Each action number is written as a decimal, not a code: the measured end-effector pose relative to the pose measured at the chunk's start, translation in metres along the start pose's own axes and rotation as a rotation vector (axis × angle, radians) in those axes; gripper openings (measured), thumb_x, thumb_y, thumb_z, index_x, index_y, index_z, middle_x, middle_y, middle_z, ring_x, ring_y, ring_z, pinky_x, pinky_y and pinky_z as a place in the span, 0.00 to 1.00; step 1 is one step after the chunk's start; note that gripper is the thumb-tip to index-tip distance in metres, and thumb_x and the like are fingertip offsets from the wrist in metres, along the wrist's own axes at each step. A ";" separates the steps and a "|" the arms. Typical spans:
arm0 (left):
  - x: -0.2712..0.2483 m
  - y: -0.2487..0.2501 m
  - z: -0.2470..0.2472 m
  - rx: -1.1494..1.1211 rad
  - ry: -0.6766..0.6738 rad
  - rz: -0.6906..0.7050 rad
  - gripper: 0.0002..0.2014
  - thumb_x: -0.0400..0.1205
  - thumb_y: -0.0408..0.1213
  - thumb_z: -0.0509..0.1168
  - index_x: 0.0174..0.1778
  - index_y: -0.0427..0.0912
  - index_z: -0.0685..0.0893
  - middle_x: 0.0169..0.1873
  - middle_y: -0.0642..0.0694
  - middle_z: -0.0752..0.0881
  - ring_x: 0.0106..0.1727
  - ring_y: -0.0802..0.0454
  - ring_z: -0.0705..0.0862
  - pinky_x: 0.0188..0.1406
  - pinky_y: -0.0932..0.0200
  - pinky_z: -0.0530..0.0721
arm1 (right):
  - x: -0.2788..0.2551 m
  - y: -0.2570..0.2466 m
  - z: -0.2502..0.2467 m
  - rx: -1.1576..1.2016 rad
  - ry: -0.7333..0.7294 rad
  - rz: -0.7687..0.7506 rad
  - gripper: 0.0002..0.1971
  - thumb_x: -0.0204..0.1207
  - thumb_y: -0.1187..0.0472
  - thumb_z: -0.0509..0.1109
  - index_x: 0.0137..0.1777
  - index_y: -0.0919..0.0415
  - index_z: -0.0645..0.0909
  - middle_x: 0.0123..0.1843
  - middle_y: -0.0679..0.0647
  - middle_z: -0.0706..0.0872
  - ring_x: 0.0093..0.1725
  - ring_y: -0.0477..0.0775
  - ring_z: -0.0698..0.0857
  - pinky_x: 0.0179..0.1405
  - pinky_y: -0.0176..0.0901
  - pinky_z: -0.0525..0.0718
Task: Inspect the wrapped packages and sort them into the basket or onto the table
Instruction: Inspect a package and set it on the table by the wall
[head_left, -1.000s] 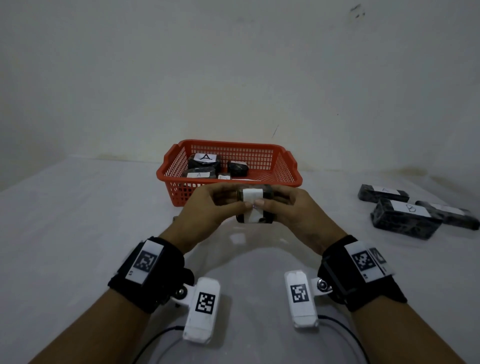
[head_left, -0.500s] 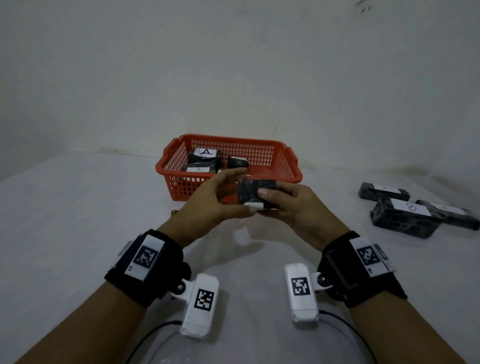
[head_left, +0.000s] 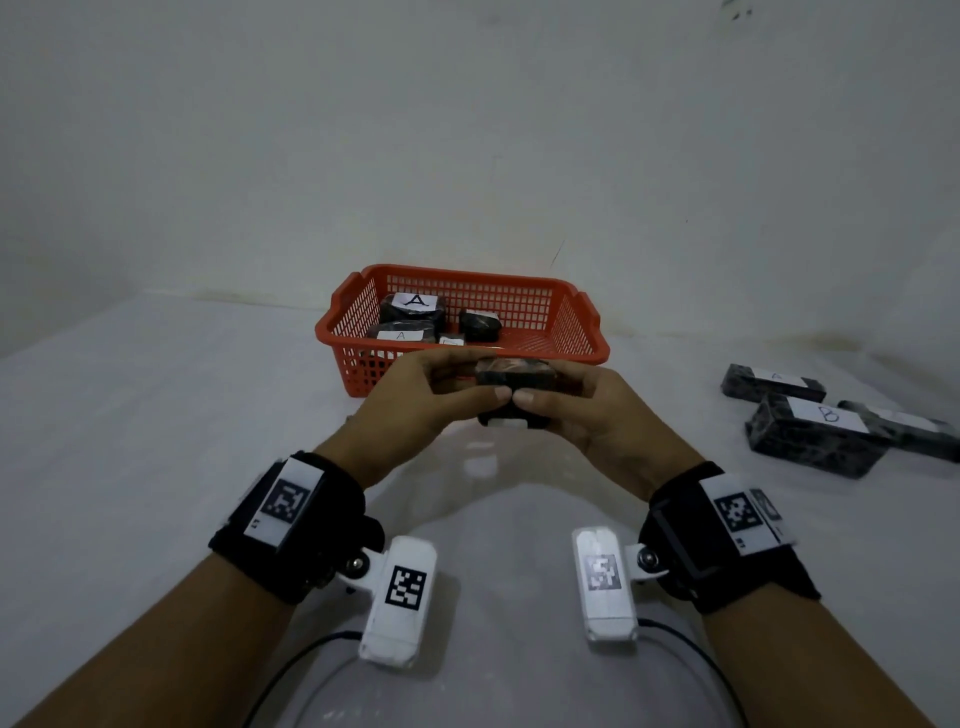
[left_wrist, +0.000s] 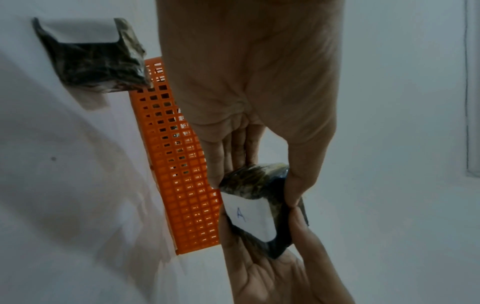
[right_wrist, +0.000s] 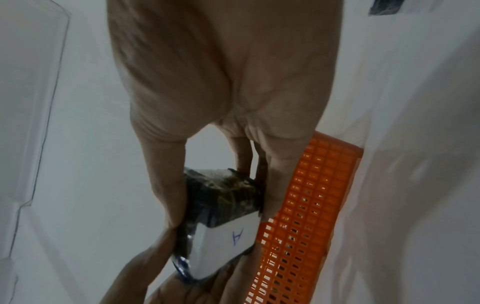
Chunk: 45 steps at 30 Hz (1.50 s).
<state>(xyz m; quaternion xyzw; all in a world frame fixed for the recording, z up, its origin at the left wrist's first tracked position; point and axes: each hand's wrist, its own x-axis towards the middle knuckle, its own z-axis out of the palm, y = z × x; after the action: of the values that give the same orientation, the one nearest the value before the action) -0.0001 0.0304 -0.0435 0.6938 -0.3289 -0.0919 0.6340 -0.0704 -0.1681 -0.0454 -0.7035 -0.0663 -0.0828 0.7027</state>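
Both hands hold a small dark wrapped package (head_left: 511, 382) in the air just in front of the red basket (head_left: 587, 332). My left hand (head_left: 467, 379) pinches its left end between thumb and fingers. At the right end, my right hand (head_left: 556, 387) pinches it the same way. Its white label faces down toward the wrists. The left wrist view shows the package (left_wrist: 257, 185) and the letter A on the label (left_wrist: 249, 218). In the right wrist view the package (right_wrist: 223, 197) shows the same label (right_wrist: 228, 236).
The basket holds dark packages, two labelled A (head_left: 413, 306) (head_left: 400, 332) and a smaller one (head_left: 480, 325). Three long packages lie on the table at right, one marked B (head_left: 815, 434). In the left wrist view another package (left_wrist: 96, 65) lies on the table beside the basket (left_wrist: 182, 164).
The hands have turned the package over: its label faced up a second ago and now faces down. The hands have kept their place in front of the basket.
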 end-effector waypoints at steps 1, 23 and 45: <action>-0.001 0.001 -0.001 -0.010 -0.011 -0.001 0.23 0.77 0.40 0.76 0.69 0.50 0.85 0.56 0.57 0.93 0.57 0.66 0.91 0.49 0.72 0.87 | 0.000 0.000 -0.001 -0.020 -0.001 -0.010 0.22 0.73 0.63 0.79 0.68 0.64 0.87 0.64 0.63 0.93 0.65 0.65 0.91 0.66 0.55 0.89; 0.000 0.000 0.000 0.069 0.011 0.012 0.14 0.83 0.32 0.72 0.63 0.50 0.89 0.56 0.57 0.92 0.58 0.69 0.90 0.48 0.72 0.88 | 0.000 0.001 0.001 -0.097 0.044 0.095 0.15 0.83 0.60 0.75 0.67 0.63 0.87 0.62 0.59 0.94 0.63 0.58 0.93 0.63 0.52 0.92; 0.002 0.001 -0.004 -0.025 0.023 0.036 0.27 0.78 0.22 0.74 0.73 0.44 0.84 0.63 0.49 0.91 0.64 0.57 0.89 0.62 0.59 0.89 | -0.001 -0.005 0.002 -0.050 0.063 0.012 0.18 0.75 0.54 0.76 0.62 0.60 0.90 0.61 0.61 0.94 0.65 0.62 0.92 0.74 0.65 0.85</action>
<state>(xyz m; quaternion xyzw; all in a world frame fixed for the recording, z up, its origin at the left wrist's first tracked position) 0.0031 0.0321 -0.0414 0.6807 -0.3329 -0.0767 0.6480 -0.0721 -0.1656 -0.0412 -0.7182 -0.0377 -0.1024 0.6872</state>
